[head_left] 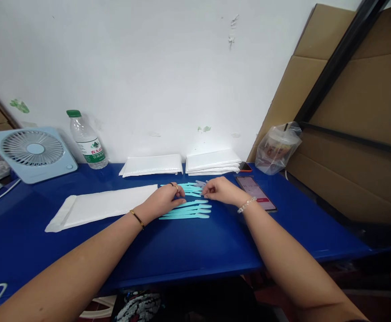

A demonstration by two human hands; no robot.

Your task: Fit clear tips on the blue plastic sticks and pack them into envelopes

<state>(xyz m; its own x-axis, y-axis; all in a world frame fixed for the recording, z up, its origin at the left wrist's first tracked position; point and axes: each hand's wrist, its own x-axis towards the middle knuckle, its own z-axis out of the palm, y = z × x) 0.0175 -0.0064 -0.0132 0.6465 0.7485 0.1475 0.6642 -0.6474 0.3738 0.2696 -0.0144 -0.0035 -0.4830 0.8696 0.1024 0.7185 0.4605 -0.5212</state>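
Several thin turquoise sticks [195, 215] lie side by side on the blue table, pointing left to right. More turquoise sticks [191, 189] lie just behind them, between my hands, with a few greyish ones at their right end. My left hand [166, 199] is over the left ends of the sticks, its fingers curled; what they hold, if anything, is hidden. At the right ends of the rear sticks, my right hand [220, 191] has its fingertips pinched together; the thing between them is too small to name. A long white padded envelope [104, 205] lies left of my left hand.
Two stacks of white envelopes [151, 164] [213, 161] lie along the wall. A blue fan [34, 150] and a water bottle [88, 145] stand at the back left. Right are a phone [257, 194], a dark phone [245, 167] and a bagged cup [278, 150]. The table's front edge [189, 279] is near.
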